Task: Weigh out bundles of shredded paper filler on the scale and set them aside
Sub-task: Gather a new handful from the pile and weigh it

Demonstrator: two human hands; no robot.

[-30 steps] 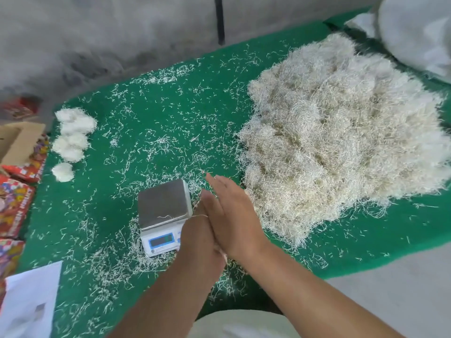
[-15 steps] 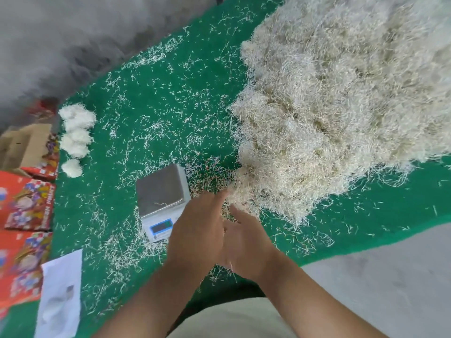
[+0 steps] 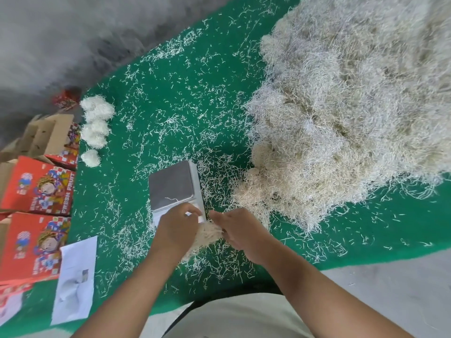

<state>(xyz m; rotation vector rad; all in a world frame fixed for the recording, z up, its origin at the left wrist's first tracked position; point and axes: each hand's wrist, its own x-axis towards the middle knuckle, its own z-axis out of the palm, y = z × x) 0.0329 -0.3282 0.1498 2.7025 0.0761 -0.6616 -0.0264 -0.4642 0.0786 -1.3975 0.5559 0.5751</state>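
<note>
Nearest, both hands meet over the front edge of the green counter (image 3: 151,98). The left hand (image 3: 177,231) and right hand (image 3: 240,229) each have a grip clenched on one end of a tuft (image 3: 210,234) of shredded paper held between them. The tuft's long axis runs roughly left to right, sagging a little toward the left wrist, and its strands point out both ways into the two palms. It hangs just in front of the scale (image 3: 174,186), not on it.

The scale sits just beyond the left hand, which hides its front face. Its steel pan is tilted in view, with the long side running away and to the right, and it carries only a stray strand.

Right of the scale, touching nothing but loose shreds, the big pile (image 3: 349,118) of filler spreads to the far right corner.

At the left, a white sheet (image 3: 75,279) and red boxes (image 3: 36,186) line the counter's edge. Farther back on the left lie finished bundles (image 3: 95,128) in a short row running away from the viewer, well apart from the scale.
</note>
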